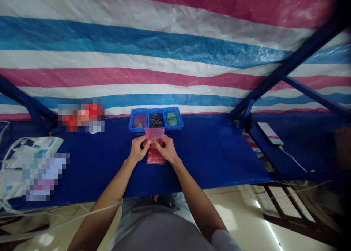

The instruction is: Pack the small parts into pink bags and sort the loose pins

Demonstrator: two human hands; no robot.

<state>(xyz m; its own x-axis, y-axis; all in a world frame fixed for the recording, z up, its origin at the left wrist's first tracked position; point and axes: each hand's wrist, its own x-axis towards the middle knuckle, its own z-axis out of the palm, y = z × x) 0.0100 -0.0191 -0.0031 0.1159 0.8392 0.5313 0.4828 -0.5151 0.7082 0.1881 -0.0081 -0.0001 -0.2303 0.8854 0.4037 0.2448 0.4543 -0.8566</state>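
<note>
Between both hands is a pink see-through plastic bag, pinched near its middle by the thumbs and fingers. My left hand grips its left side and my right hand its right side; both are closed. Just below lies a stack of red plastic bags on the table, partly hidden by the hands. Beyond the held bag stand three joined blue bins: the left bin holds pale pieces, the middle bin has dark screws, and the right bin has green and whitish small parts.
The blue table ends in front of my body. At left lie a white power strip, cables and blurred-out items. On the right table a phone is plugged into a white cable. A striped tarp and blue frame bars stand behind.
</note>
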